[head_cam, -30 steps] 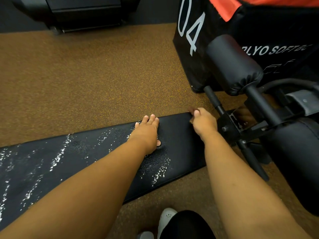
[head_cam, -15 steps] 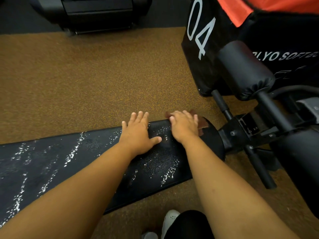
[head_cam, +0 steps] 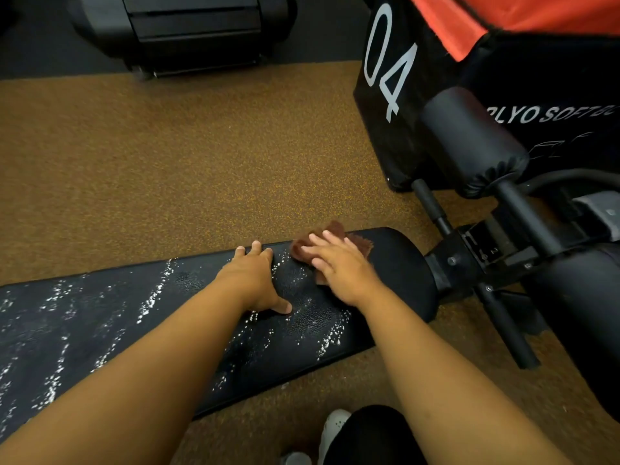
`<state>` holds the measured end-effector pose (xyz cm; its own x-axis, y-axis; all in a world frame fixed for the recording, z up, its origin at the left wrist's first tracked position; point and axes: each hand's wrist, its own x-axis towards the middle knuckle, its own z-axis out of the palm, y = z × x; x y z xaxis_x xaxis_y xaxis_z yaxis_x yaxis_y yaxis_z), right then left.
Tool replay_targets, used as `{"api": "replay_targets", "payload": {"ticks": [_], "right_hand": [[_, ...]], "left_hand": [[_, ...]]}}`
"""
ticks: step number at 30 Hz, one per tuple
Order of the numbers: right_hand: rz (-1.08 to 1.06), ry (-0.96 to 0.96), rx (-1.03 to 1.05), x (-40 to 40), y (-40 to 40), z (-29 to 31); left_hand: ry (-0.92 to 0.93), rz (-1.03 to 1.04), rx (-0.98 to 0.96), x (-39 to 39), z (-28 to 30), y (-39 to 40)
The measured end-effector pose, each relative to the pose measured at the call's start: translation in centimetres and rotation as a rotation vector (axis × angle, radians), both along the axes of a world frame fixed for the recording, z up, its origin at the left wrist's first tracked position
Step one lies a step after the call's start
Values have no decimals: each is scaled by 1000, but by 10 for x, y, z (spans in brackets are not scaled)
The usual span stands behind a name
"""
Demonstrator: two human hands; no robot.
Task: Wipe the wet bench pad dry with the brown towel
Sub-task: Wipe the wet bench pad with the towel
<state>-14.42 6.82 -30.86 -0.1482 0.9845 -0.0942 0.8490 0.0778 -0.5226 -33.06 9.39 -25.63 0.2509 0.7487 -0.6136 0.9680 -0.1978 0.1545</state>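
A long black bench pad (head_cam: 100, 317) runs from the lower left to the middle right, speckled with white water droplets along most of its length. My right hand (head_cam: 339, 266) lies flat with straight fingers on the small brown towel (head_cam: 360, 245), pressing it onto the pad near its right end. Most of the towel is hidden under that hand. My left hand (head_cam: 251, 280) rests flat on the pad just left of the towel, its fingertips at the far edge and its thumb spread toward me.
Brown speckled floor (head_cam: 167, 169) surrounds the bench. At the right are the bench's black frame (head_cam: 469, 250) and roller pad (head_cam: 469, 139). A black plyo box (head_cam: 396, 78) marked 04 stands behind them. Dark equipment (head_cam: 188, 31) sits at the top. My white shoe (head_cam: 332, 427) is below.
My right hand came up from the pad's end onto its top, spread the towel flat and slid it left. My left hand stayed on the pad.
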Motion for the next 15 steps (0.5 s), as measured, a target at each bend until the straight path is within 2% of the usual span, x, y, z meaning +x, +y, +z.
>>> {"api": "replay_targets", "payload": {"ticks": [4, 5, 6, 9, 11, 12, 15], "right_hand": [[-416, -147, -52, 16, 4, 0], [-445, -174, -59, 6, 4, 2], [-397, -168, -53, -6, 1, 5], [-39, -54, -20, -15, -25, 6], [51, 10, -12, 11, -39, 5], [2, 10, -9, 25, -41, 4], [-351, -128, -36, 29, -34, 0]], "left_hand": [[-13, -8, 23, -4, -4, -4], [-17, -3, 28, -4, -5, -5], [-22, 5, 33, -3, -6, -6], [-36, 22, 34, -4, -7, -6], [-46, 16, 14, -6, -6, -6], [-50, 9, 6, -8, -5, -5], [-58, -3, -13, -11, -2, -3]]}}
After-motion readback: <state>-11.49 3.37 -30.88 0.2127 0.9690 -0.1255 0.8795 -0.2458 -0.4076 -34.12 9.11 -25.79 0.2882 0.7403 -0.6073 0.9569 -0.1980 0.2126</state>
